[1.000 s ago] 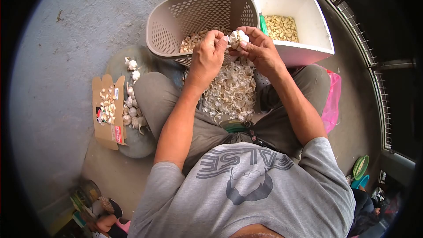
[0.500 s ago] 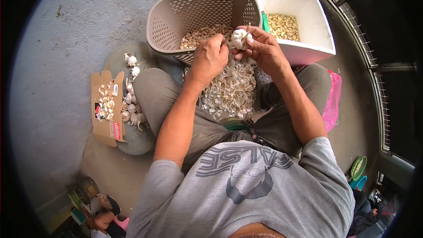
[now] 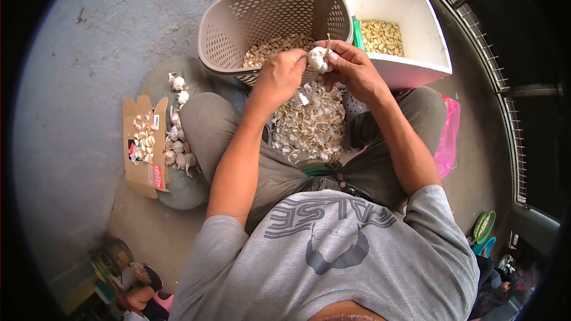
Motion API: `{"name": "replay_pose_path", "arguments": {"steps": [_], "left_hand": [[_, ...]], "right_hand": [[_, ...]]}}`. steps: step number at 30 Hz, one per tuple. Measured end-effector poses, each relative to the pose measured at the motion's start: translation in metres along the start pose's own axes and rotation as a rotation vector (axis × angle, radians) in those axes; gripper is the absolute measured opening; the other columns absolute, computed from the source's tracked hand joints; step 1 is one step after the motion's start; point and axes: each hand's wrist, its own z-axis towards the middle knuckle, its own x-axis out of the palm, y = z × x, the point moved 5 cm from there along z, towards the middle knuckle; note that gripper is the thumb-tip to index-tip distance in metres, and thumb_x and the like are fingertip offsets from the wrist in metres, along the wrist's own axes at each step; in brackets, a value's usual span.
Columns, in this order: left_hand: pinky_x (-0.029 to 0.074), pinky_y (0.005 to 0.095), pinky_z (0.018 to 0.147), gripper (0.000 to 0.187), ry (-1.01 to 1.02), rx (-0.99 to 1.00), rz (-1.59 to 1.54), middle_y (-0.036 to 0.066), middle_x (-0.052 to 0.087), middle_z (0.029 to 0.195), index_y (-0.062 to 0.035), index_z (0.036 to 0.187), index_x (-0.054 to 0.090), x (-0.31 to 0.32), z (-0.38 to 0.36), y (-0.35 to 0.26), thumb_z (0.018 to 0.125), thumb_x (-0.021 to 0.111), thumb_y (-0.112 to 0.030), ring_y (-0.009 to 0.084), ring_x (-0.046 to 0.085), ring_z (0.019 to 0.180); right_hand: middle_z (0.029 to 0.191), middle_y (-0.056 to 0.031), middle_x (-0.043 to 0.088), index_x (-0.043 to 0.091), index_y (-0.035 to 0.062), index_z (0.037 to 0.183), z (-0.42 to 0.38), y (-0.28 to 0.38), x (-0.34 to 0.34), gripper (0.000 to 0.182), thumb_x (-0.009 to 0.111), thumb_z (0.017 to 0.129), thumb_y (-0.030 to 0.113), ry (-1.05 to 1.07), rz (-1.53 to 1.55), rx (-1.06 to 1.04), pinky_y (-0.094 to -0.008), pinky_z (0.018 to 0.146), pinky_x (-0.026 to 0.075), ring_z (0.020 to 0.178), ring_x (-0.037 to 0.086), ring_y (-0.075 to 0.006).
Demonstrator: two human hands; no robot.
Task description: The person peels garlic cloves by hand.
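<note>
In my right hand is a white garlic bulb, gripped between thumb and fingers with its dry stem pointing up. My left hand is closed in a pinch against the bulb's left side; its fingertips are partly hidden. Just below the hands, a pale flake of garlic skin shows above a heap of peelings between my legs. Beyond my hands stands a perforated beige basket with loose garlic cloves inside.
A white foam box with peeled cloves stands right of the basket. At left, a cardboard piece bears cloves, beside several whole bulbs. A pink bag lies by my right knee. Another person's limb shows at lower left.
The garlic bulb has moved slightly left and down and turned in my right hand. My left hand has shifted slightly left. A flake of skin has appeared below the hands.
</note>
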Motion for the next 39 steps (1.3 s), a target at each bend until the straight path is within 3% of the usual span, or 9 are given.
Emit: {"name": "replay_pose_path", "arguments": {"steps": [2,5,11,18,26,32,35,38,39], "left_hand": [[0.051,0.0431,0.067,0.021,-0.047,-0.038,-0.230,0.020,0.067,0.078,0.0034,0.102,0.069,-0.002,0.001,0.002,0.100,0.060,-0.015,0.0286,0.067,0.068],[0.053,0.0293,0.065,0.024,-0.033,-0.060,-0.205,0.006,0.070,0.084,0.0042,0.106,0.070,0.000,0.001,0.004,0.104,0.061,-0.017,0.0085,0.063,0.072],[0.051,0.0312,0.060,0.019,-0.127,-0.027,-0.111,0.007,0.067,0.075,0.0032,0.105,0.070,-0.004,-0.001,-0.008,0.100,0.065,-0.015,0.0092,0.061,0.066],[0.051,0.0414,0.063,0.013,-0.195,0.150,0.093,0.019,0.067,0.077,0.0033,0.089,0.062,-0.006,-0.002,-0.013,0.095,0.065,-0.009,0.0292,0.067,0.067],[0.052,0.0512,0.072,0.010,-0.223,0.152,0.112,0.023,0.066,0.080,0.0018,0.089,0.057,-0.009,-0.003,-0.012,0.094,0.062,-0.006,0.0432,0.068,0.079],[0.053,0.0490,0.072,0.012,-0.127,0.036,-0.043,0.023,0.069,0.086,0.0021,0.096,0.061,-0.012,-0.001,-0.020,0.097,0.061,-0.010,0.0422,0.068,0.081],[0.051,0.0410,0.066,0.013,-0.154,0.127,0.013,0.019,0.067,0.080,0.0036,0.095,0.061,-0.009,-0.001,-0.016,0.096,0.065,-0.009,0.0305,0.068,0.071],[0.051,0.0519,0.076,0.013,-0.125,0.138,0.086,0.023,0.067,0.085,0.0023,0.094,0.059,-0.005,-0.002,-0.012,0.098,0.059,-0.010,0.0433,0.067,0.083],[0.051,0.0499,0.074,0.012,-0.145,0.140,0.101,0.023,0.067,0.085,0.0027,0.094,0.059,-0.006,-0.003,-0.012,0.098,0.060,-0.009,0.0421,0.067,0.082]], "right_hand": [[0.111,-0.0100,0.069,0.053,0.0002,0.140,0.000,0.001,0.001,0.043,0.060,0.106,0.024,-0.003,-0.020,-0.009,-0.0292,0.062,0.059,0.083,0.073,-0.0182],[0.110,-0.0095,0.069,0.053,-0.0003,0.139,0.001,0.002,0.001,0.042,0.060,0.105,0.023,-0.018,-0.071,-0.004,-0.0294,0.064,0.059,0.085,0.072,-0.0178],[0.105,-0.0069,0.067,0.054,-0.0006,0.138,0.001,0.002,0.005,0.040,0.060,0.106,0.023,-0.092,-0.306,-0.003,-0.0276,0.065,0.057,0.080,0.067,-0.0129],[0.092,-0.0084,0.069,0.061,-0.0023,0.131,0.001,0.001,0.009,0.032,0.062,0.104,0.016,-0.125,-0.406,-0.058,-0.0266,0.057,0.057,0.072,0.067,-0.0116],[0.102,-0.0062,0.067,0.056,-0.0010,0.137,-0.001,0.006,0.009,0.039,0.059,0.106,0.022,-0.087,-0.292,-0.023,-0.0284,0.066,0.058,0.080,0.067,-0.0130],[0.099,-0.0069,0.069,0.058,-0.0007,0.135,0.000,0.007,0.006,0.036,0.061,0.105,0.018,-0.100,-0.376,-0.024,-0.0270,0.062,0.057,0.079,0.067,-0.0117],[0.098,-0.0070,0.069,0.060,-0.0005,0.133,0.001,0.003,0.006,0.034,0.063,0.104,0.016,-0.089,-0.468,-0.031,-0.0263,0.061,0.057,0.078,0.067,-0.0109],[0.099,-0.0076,0.070,0.060,-0.0009,0.132,0.001,0.002,0.007,0.033,0.063,0.103,0.015,-0.076,-0.478,-0.031,-0.0267,0.061,0.057,0.078,0.067,-0.0111],[0.100,-0.0079,0.070,0.060,-0.0011,0.132,0.000,0.002,0.008,0.033,0.063,0.103,0.014,-0.073,-0.467,-0.029,-0.0270,0.061,0.058,0.078,0.067,-0.0113]]}}
